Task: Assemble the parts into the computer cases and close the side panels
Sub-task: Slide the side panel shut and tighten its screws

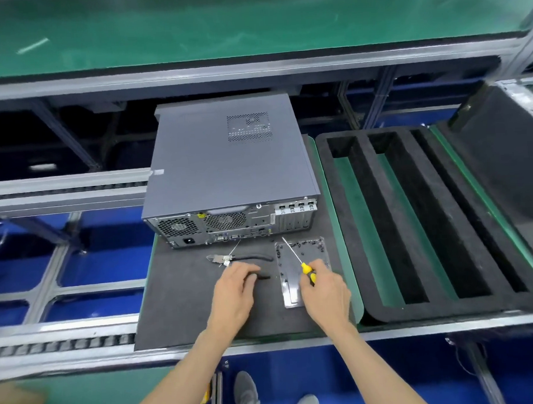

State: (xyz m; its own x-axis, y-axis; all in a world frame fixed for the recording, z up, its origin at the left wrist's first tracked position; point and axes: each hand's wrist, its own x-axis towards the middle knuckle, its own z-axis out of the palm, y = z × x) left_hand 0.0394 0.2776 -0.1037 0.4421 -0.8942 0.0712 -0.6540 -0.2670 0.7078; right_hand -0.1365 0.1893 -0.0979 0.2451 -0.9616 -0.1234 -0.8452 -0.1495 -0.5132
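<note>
On the dark foam mat we log: grey steel computer case, lying flat, side panel on, rear ports toward us. Our right hand grips a yellow-handled screwdriver over a clear plastic tray of small black screws. Our left hand curls onto black-handled pliers. Step, we judge: fastening the panel; next needs a screw.

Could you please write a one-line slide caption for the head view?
Right hand grips a yellow screwdriver and left hand rests on pliers before a closed computer case.
</note>
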